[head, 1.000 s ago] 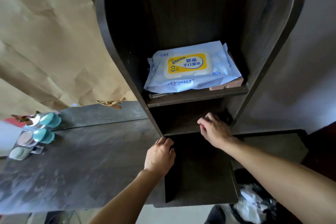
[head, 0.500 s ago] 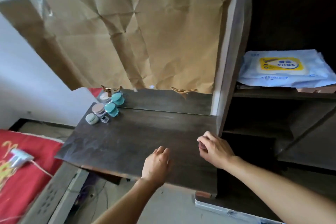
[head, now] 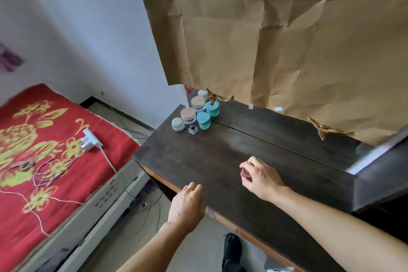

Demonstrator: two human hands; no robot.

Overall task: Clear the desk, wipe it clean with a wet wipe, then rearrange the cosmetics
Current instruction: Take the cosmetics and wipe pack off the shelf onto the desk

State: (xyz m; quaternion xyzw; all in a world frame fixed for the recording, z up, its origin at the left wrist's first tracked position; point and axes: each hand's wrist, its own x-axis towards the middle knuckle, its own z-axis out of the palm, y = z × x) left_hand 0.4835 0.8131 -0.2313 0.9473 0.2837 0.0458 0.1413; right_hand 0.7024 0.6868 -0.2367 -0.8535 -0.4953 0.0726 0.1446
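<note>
The dark wooden desk (head: 220, 157) runs from the left corner to the right. At its far left corner stand several cosmetics: a pale green jar (head: 178, 124), a clear jar of powder (head: 188, 115), a teal heart-shaped box (head: 203, 120) and a small clear bottle (head: 192, 129); the mirror behind doubles them. My right hand (head: 260, 176) hovers over the desk's middle, fingers curled round a small reddish-brown object (head: 245, 173). My left hand (head: 187, 203) hangs at the front edge, loosely curled and holding nothing.
Creased brown paper (head: 287, 35) covers the mirror behind the desk. A bed with a red flowered cover (head: 44, 161), a white plug adapter (head: 90, 140) and cables lies to the left. A dark shelf side (head: 384, 174) rises at the right. A dark shoe (head: 231, 249) shows below.
The view has swung left from the shelf with the wet wipe pack to the desk and bed. My right hand carried the small object away from the shelf over the desk.
</note>
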